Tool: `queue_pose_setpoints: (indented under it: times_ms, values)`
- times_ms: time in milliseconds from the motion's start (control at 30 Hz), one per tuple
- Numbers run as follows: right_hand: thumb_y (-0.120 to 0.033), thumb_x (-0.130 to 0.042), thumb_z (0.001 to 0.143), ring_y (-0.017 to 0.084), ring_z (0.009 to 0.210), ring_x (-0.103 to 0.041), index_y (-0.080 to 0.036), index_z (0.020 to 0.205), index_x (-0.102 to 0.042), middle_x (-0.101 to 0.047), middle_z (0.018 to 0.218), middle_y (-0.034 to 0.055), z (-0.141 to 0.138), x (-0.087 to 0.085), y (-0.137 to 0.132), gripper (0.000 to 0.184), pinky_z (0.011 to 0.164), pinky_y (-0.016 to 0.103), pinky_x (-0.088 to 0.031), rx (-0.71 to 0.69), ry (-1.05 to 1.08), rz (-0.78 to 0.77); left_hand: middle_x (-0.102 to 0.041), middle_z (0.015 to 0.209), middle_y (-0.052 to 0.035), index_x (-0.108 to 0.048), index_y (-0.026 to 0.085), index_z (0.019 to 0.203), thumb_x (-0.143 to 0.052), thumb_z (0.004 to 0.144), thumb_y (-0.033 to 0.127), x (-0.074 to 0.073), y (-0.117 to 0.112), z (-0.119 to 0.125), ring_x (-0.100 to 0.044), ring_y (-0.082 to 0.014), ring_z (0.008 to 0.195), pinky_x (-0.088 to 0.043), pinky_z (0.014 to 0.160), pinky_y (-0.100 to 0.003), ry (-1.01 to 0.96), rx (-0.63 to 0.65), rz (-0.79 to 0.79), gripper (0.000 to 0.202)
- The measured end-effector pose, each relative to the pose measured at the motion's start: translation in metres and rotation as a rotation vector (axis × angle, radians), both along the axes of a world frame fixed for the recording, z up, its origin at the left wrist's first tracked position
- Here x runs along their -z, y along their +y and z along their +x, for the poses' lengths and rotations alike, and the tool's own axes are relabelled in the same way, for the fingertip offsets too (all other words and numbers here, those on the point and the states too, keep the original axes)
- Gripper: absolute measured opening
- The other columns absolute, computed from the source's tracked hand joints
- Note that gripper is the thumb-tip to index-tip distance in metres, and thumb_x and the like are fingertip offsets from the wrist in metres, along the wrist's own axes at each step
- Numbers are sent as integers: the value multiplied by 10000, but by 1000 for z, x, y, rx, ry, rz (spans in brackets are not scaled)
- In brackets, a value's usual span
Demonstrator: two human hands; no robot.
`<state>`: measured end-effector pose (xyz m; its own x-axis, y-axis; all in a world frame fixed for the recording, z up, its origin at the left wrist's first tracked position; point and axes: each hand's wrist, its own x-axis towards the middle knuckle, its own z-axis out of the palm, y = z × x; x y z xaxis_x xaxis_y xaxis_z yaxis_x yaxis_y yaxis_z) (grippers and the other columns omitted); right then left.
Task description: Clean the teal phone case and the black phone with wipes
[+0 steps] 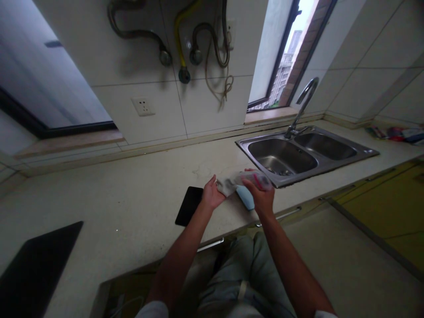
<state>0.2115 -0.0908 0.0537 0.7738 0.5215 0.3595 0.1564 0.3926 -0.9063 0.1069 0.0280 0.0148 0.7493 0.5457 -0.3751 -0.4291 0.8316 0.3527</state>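
My left hand (212, 194) pinches the left end of a clear plastic packet (243, 181) with a pink label, just above the pale countertop (132, 194). My right hand (260, 194) grips the same packet near its right end, fingers closed over it. A light blue object (245, 197) lies on the counter under the packet, between my hands. A black phone (189, 205) rests flat on the counter just left of my left hand.
A steel double sink (364, 154) with a curved tap (306, 99) sits at the right, close to my right hand. A black cooktop (36, 260) occupies the counter's near left corner. Colourful packets (395, 132) lie at the far right. Hoses (195, 44) hang on the tiled wall.
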Motion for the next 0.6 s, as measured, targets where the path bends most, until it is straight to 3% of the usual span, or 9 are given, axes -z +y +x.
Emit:
queue_pose_setpoints:
  times_ms: [67,167,300,467,600]
  values:
    - [-378,-843,705,257,951,-718,-195,1035,-750,-768,1055,75,-3,2,1,389,931,430,-562,-66,-155,-103,-748,912,-152,-632,52,1174,-462,949,247,1,-1,1,-729,-237,856,-568,847,-376,10,24,21,343]
    - [-371,-821,745,257,949,-725,-206,1068,-746,-765,1077,78,-7,4,-2,371,917,421,-570,-6,-244,-86,-750,854,-114,-644,76,1183,-479,914,157,3,-1,2,-723,-208,774,-572,810,-340,30,-5,32,326]
    - [-353,-812,761,267,982,-725,-207,1075,-734,-760,1096,83,-9,2,-4,355,929,435,-574,44,-309,-15,-749,834,-88,-662,95,1158,-488,929,185,3,-1,2,-711,-191,727,-568,750,-307,29,-48,6,302]
    - [-404,-788,779,260,951,-737,-221,1080,-744,-773,1072,73,-9,-5,0,355,875,386,-589,-92,-507,-156,-739,783,-76,-695,108,1050,-477,952,217,1,-1,1,-685,-168,638,-547,665,-273,27,-16,-12,262]
    - [-388,-766,813,255,1025,-719,-237,1135,-724,-758,1136,73,-8,-7,-6,358,911,371,-573,-75,-497,-108,-740,787,-63,-699,125,1032,-478,945,196,1,1,4,-697,-176,678,-552,696,-283,34,-52,-13,248]
